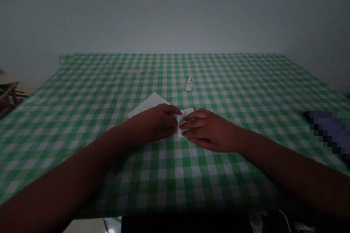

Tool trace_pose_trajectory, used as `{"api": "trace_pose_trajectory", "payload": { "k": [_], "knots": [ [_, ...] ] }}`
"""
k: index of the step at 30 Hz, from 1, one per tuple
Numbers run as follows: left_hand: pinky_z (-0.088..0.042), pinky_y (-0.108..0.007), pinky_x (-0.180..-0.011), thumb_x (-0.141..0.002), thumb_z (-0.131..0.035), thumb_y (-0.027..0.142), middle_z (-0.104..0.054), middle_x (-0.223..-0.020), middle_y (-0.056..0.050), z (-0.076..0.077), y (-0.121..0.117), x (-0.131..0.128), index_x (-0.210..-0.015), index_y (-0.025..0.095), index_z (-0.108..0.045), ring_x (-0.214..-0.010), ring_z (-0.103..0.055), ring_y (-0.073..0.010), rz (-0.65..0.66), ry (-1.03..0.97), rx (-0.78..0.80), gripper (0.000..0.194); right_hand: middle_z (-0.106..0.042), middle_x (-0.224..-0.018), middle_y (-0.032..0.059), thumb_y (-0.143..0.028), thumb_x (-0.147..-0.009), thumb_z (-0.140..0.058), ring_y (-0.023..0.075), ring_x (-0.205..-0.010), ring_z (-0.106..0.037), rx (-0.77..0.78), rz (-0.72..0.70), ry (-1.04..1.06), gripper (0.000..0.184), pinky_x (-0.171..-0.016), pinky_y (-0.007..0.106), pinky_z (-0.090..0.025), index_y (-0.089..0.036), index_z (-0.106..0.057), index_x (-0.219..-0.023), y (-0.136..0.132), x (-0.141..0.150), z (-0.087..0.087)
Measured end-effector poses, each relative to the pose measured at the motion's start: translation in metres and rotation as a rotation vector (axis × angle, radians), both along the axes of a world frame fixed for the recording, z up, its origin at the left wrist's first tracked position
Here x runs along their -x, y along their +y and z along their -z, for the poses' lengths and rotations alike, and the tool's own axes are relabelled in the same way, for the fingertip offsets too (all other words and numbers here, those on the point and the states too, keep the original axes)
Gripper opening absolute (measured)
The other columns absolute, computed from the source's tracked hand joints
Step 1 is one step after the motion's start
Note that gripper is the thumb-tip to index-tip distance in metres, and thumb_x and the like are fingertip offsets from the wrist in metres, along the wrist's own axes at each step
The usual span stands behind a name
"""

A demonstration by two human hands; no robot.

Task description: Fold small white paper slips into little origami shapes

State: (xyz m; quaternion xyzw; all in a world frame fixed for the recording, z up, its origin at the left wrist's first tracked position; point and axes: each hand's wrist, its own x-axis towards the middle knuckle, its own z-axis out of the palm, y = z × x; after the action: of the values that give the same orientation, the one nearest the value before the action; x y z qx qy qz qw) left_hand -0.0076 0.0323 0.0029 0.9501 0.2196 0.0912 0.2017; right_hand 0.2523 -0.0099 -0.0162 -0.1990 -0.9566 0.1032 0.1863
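Note:
A small folded piece of white paper (183, 122) with printed marks lies on the green-and-white gingham tablecloth (169, 69). My left hand (154, 123) and my right hand (207, 130) meet at it from either side, and the fingertips of both press on its edges. Under my left hand a larger white printed sheet (147, 105) sticks out, its far corner showing. A crumpled scrap of white paper (189, 83) lies farther back, apart from both hands.
A pixelated dark and purple object (329, 133) lies on the cloth at the right edge of the view. A wooden item (9, 96) shows beyond the table's left side. A pale wall stands behind the table. A thin white cable (284, 220) hangs below the near edge.

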Motion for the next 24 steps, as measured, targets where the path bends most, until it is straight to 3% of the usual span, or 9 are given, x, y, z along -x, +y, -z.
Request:
{"api": "trace_pose_trajectory", "payload": {
  "k": [7,24],
  "knots": [
    [-0.043,-0.04,-0.11,-0.091,-0.062,0.02,-0.05,-0.147,-0.007,-0.015,-0.001,0.005,-0.106,0.026,-0.075,-0.131,-0.051,-0.0251,0.082,0.096,0.024,0.021,-0.068,-0.128,0.0051,-0.022,-0.096,-0.054,0.0242,-0.13,-0.052,0.006,-0.022,-0.009,0.026,-0.108,0.048,-0.04,-0.021,-0.068,-0.118,-0.001,-0.001,-0.001],
    [-0.045,-0.043,-0.106,-0.094,-0.06,0.023,-0.052,-0.144,-0.008,-0.012,-0.001,0.003,-0.105,0.024,-0.076,-0.125,-0.054,-0.0264,0.14,0.071,-0.023,0.019,-0.064,-0.136,0.001,-0.026,-0.101,-0.049,0.0261,-0.133,-0.046,-0.013,-0.018,-0.083,0.031,-0.107,0.047,-0.037,-0.022,-0.064,-0.127,0.001,-0.002,0.006]
  ]
}}
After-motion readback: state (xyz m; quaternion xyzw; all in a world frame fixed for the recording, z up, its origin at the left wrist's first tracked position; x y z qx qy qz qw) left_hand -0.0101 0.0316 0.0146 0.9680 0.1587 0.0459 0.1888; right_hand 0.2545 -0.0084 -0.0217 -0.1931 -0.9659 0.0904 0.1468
